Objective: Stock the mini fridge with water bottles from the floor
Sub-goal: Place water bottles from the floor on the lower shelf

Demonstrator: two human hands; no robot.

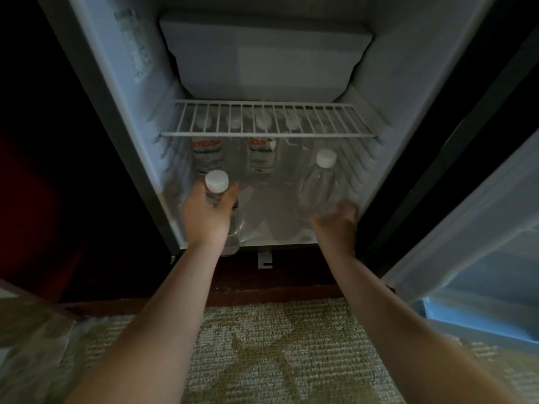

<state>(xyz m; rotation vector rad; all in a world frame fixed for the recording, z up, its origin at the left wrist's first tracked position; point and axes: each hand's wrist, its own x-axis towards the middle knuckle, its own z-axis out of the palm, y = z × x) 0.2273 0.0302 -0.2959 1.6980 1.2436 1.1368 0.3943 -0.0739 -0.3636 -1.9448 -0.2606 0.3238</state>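
Both cap-up, just over the mini fridge floor [271, 217]: left hand [208, 217] grips left water bottle [217, 188] below its cap, right hand [335, 228] cups right water bottle [318, 185] at its base.

bottle labels [206, 145], wall sticker [134, 45] illegible

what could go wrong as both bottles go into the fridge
The right hand holds the tilted clear plastic bottle low, near its base, so it may topple. The white-capped clear plastic bottle in the left hand could knock the red-labelled bottles standing behind it under the white wire shelf.
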